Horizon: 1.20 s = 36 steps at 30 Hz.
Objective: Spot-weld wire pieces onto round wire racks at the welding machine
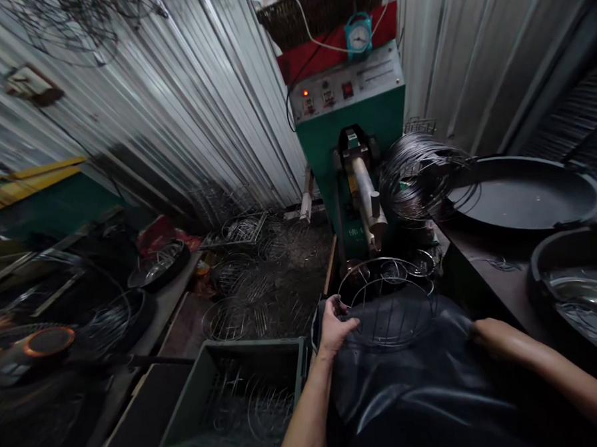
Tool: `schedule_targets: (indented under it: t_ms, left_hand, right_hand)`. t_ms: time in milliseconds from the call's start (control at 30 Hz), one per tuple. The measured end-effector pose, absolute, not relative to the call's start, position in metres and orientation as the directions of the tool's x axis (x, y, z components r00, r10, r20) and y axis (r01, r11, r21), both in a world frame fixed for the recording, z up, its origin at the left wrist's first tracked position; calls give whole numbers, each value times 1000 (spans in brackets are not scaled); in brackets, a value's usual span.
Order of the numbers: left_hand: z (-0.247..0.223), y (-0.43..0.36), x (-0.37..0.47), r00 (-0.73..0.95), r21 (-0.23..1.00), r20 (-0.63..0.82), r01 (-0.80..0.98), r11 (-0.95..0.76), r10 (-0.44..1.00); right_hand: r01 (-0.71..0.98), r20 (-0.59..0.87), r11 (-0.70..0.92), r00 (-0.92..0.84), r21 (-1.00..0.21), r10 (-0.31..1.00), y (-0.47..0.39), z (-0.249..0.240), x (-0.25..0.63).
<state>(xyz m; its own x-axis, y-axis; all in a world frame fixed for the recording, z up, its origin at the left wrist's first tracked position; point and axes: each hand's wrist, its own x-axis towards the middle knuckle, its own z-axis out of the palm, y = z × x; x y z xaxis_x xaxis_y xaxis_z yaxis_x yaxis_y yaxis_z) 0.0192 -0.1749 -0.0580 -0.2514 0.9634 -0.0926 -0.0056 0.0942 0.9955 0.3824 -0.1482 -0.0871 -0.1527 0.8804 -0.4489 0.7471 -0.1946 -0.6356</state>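
My left hand (pixel 338 325) is closed around the left side of a round wire frame (pixel 390 305), which rests over a black apron (pixel 422 390) on my lap. The frame has two wire rings joined by thin wires. My right hand (pixel 484 334) is at the apron's right edge; its fingers are hidden by dark material and blur. Beyond the frame stands a green machine (pixel 314 149) with metal arms (pixel 365 190) pointing toward me and a lit red lamp.
A green crate (pixel 188 406) holding wire pieces stands at lower left. Wire frames (pixel 251 279) lie on the floor behind it. A wire bundle (pixel 421 177) hangs right of the machine. Black round trays (pixel 517 192) sit at the right. At far left is an orange-ringed object (pixel 49 340).
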Motion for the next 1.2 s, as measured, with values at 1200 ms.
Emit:
schedule_targets:
  t_ms: [1200]
  left_hand:
    - [-69,-141,22,-298,881,-354,-424,210,886]
  right_hand:
    - [92,-490,-491,36,-866,871,-183,-94,359]
